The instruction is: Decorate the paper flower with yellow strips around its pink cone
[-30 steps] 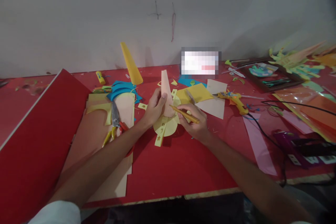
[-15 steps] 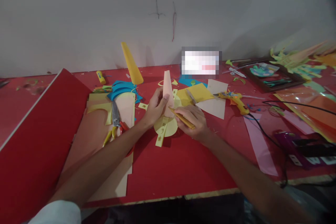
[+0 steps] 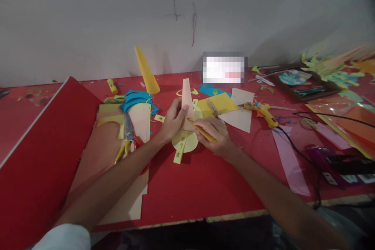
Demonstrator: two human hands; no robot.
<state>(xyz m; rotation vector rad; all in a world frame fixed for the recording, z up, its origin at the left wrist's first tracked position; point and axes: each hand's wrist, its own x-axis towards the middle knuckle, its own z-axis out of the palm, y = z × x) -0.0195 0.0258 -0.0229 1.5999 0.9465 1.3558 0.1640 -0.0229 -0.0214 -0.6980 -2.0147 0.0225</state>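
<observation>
My left hand (image 3: 173,120) is closed around a pale pink paper cone (image 3: 187,99), its thumb pressed on the front. In my right hand (image 3: 215,134) is a slim yellow pen-like tool (image 3: 205,132), its tip at the cone's lower right side. Whether the tip touches the paper, I cannot tell. Beneath the cone lies a round pale yellow paper piece (image 3: 190,144). A pale yellow strip (image 3: 179,152) with brown stars and marks lies across it, partly hidden by the cone and my hands.
Red-handled scissors (image 3: 129,131) lie on pink sheets (image 3: 117,199) to the left, near blue paper pieces (image 3: 136,99). A taller yellow cone (image 3: 147,72) stands behind. On the right are a yellow glue gun (image 3: 262,112) with a cord, a dark tray (image 3: 295,99) and a purple box (image 3: 325,168).
The yellow pen-like tool and my right hand have shifted very slightly left. My left hand and the cone look the same.
</observation>
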